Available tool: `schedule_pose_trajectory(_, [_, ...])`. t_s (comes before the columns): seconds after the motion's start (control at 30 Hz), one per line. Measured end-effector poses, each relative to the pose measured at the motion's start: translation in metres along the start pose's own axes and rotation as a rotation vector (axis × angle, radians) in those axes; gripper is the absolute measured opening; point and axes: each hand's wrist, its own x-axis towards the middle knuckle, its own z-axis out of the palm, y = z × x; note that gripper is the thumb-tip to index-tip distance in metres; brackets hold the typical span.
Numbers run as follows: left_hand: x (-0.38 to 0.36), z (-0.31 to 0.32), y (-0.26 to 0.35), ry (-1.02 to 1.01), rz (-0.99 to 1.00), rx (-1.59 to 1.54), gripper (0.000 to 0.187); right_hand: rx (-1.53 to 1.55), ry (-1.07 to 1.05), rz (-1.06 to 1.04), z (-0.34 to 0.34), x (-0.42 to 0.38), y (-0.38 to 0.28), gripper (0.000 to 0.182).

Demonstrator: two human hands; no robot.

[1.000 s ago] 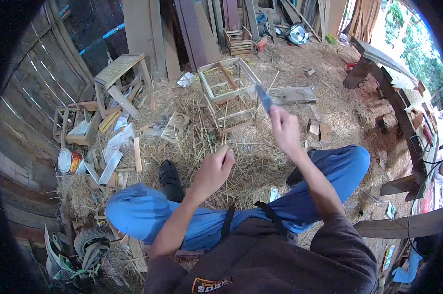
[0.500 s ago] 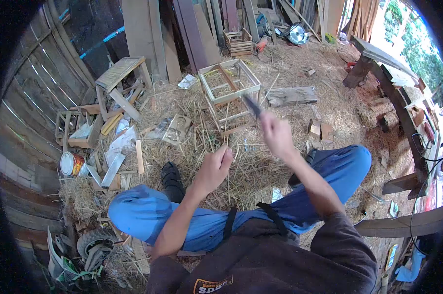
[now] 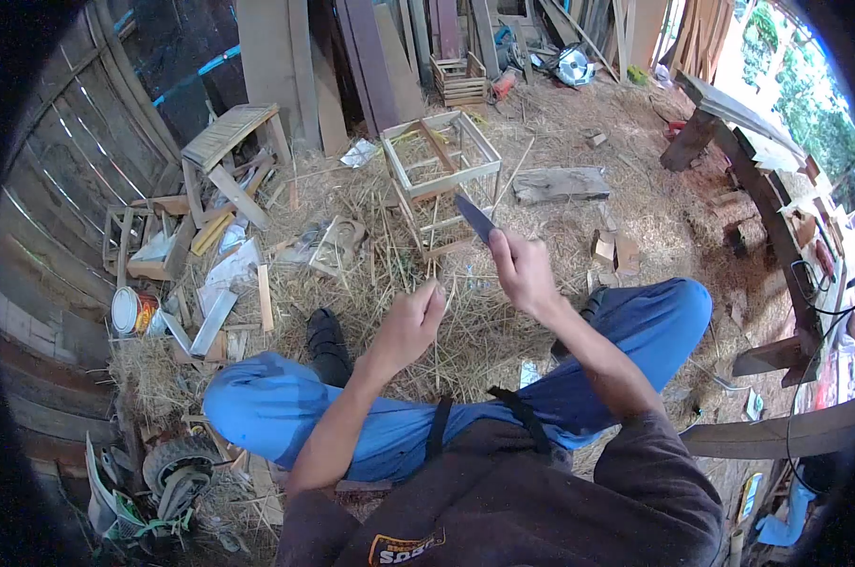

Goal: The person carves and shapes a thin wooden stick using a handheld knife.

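Observation:
My right hand (image 3: 525, 276) is wrapped round the handle of a knife (image 3: 474, 218). Its dark, broad blade slants up and to the left, overlapping the lower part of a wooden frame (image 3: 453, 177) in this view. To the left, my left hand (image 3: 411, 321) is closed with the thumb uppermost. A thin wooden stick (image 3: 436, 268) pokes out just above that thumb, most of it hidden by the fist. Both hands are held over the straw-strewn floor, between my knees, with a gap between them.
Straw and shavings cover the floor (image 3: 484, 350). A small wooden table (image 3: 229, 132), offcuts and a tin can (image 3: 127, 310) are at left. A flat board (image 3: 561, 184) lies beyond my right hand. A workbench (image 3: 777, 208) runs along the right; a circular saw (image 3: 573, 66) sits at the back.
The knife and my right hand have come down slightly, and the blade is sharper than in the earlier blurred frame. My left hand stays almost in place.

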Motion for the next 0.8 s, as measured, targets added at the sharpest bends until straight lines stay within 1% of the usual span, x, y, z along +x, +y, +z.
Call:
schedule_pose_trajectory(0.03, [0.000,-0.003,0.004,0.003,-0.018,-0.013,0.029,0.036,0.023,-0.010,-0.005,0.008,0.001,0.048])
schedule_pose_trajectory(0.07, [-0.001,-0.007,0.006,0.000,-0.037,-0.024,0.029,0.057,0.040,0.062,-0.012,0.016,0.002,0.047])
schedule_pose_trajectory(0.13, [0.001,-0.005,0.003,0.005,0.005,0.018,0.029,0.088,0.068,0.212,-0.029,0.027,0.001,0.046])
schedule_pose_trajectory(0.17, [0.001,-0.001,0.002,0.016,0.024,0.029,0.028,0.093,0.015,0.158,-0.021,0.015,0.009,0.045])
schedule_pose_trajectory(0.27, [0.000,-0.006,0.004,-0.035,-0.055,0.018,0.029,-0.045,-0.089,0.001,-0.003,-0.004,-0.002,0.047])
schedule_pose_trajectory(0.3, [0.001,-0.008,0.006,-0.019,-0.044,0.009,0.030,0.040,0.006,0.019,0.000,0.006,0.008,0.045])
schedule_pose_trajectory(0.4, [0.003,-0.008,0.011,-0.008,-0.027,0.005,0.031,0.057,0.056,0.154,-0.025,0.025,0.009,0.039])
schedule_pose_trajectory(0.43, [0.004,-0.006,0.009,-0.016,-0.032,0.022,0.031,0.078,-0.028,0.184,-0.019,0.010,0.001,0.037])
schedule_pose_trajectory(0.53, [0.000,-0.004,-0.001,-0.008,-0.067,0.007,0.032,-0.014,-0.081,-0.040,-0.004,-0.006,-0.012,0.039])
schedule_pose_trajectory(0.57, [0.000,-0.006,-0.004,-0.003,-0.079,-0.005,0.032,-0.064,0.067,-0.124,0.007,0.002,0.013,0.039])
schedule_pose_trajectory(0.67, [0.003,-0.007,0.009,0.004,-0.003,0.045,0.027,-0.009,0.032,0.190,-0.024,0.025,0.007,0.035])
schedule_pose_trajectory(0.7, [0.003,-0.005,0.006,0.004,-0.010,0.041,0.029,0.072,-0.081,0.293,-0.021,0.013,-0.004,0.039])
schedule_pose_trajectory(0.8, [0.003,-0.002,-0.002,0.009,-0.036,0.028,0.031,0.021,-0.087,-0.047,0.009,-0.012,-0.011,0.046])
